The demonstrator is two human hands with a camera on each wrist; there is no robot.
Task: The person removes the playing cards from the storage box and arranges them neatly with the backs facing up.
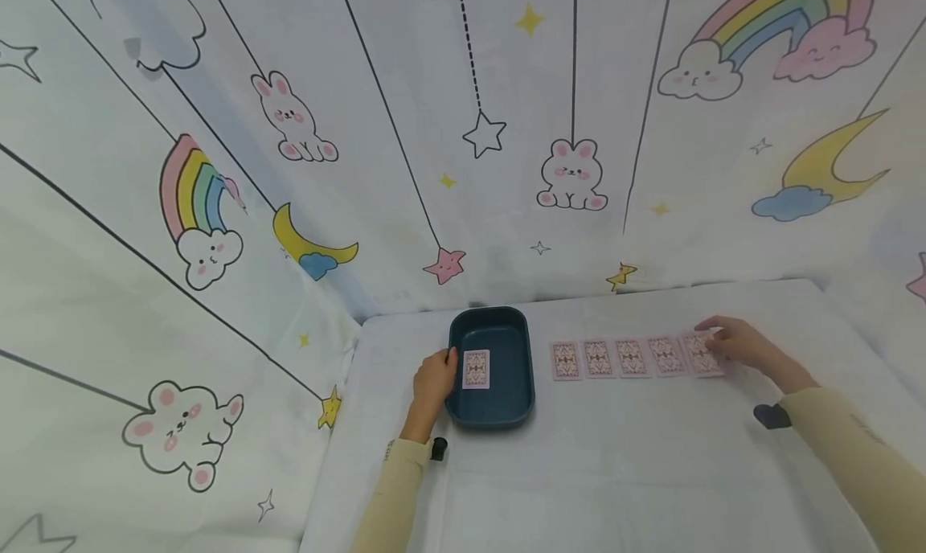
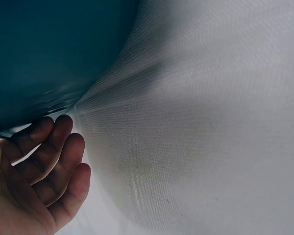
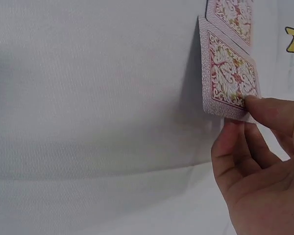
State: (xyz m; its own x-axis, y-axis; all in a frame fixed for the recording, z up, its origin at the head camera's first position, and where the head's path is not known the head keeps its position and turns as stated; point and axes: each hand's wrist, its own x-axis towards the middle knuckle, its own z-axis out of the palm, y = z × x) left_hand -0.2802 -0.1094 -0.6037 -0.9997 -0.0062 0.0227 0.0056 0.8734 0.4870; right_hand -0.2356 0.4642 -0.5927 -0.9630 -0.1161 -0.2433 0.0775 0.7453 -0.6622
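The right hand (image 1: 745, 347) pinches the rightmost card (image 1: 698, 360); the left hand (image 1: 433, 378) grips the tray (image 1: 510, 376) by its left rim. Counter (image 1: 615, 456) stretches out nearer.

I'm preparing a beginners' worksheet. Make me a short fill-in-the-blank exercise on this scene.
1. The tray contains exactly ____ card.
2. In the head view, the left hand holds the tray's ____ side.
3. Counting the pinched card in the right hand, the row has ____ cards.

Missing words: one; left; five.
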